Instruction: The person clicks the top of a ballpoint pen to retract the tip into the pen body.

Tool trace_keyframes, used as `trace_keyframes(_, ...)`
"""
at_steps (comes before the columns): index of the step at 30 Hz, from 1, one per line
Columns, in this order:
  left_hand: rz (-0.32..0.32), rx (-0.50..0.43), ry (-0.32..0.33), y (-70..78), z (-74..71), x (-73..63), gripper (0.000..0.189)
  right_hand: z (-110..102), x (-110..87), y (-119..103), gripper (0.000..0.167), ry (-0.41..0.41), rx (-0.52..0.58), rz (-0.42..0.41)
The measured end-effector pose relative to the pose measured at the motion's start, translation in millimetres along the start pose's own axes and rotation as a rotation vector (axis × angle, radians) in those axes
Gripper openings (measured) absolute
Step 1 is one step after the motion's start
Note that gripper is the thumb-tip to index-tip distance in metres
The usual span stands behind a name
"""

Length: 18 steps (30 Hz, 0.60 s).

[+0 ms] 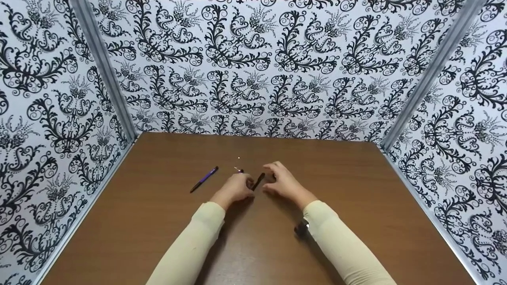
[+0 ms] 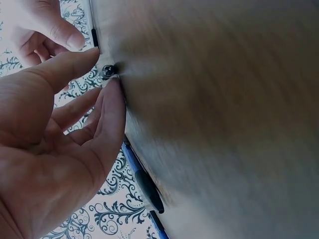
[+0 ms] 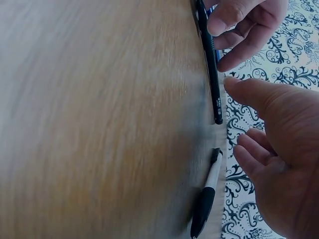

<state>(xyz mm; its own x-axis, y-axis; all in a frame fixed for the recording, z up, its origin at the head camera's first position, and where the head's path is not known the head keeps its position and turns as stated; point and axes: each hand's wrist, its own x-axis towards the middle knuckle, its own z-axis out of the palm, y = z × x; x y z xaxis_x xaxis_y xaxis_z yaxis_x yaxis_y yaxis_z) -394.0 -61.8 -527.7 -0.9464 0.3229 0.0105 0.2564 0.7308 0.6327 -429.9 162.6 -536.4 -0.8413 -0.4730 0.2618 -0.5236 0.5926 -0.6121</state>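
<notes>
Nearest are two pale sleeves (image 1: 188, 245). The left hand (image 1: 234, 187) has thumb and forefinger narrowed around the near end of the black pen (image 1: 259, 181); I cannot tell whether they pinch it. The pen slants away between both hands, its far end beside the right hand (image 1: 286, 183), whose loosely curved fingers hold nothing. The white pen (image 3: 207, 191) lies near that hand. Left of the left hand lies a blue pen (image 1: 204, 179); patterned wall (image 1: 253, 71) stands behind.

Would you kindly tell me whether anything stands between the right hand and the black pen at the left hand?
Nothing visible does: the head view shows only table between the right hand and the black pen. The left hand is on the pen's other side.
</notes>
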Motion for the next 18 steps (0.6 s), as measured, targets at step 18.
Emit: trace_keyframes(18, 0.03, -0.001, -0.037, 2.3, 0.2, 2.8, 0.037, -1.5, -2.2, -0.7, 0.069, 0.001, 0.042, 0.014)
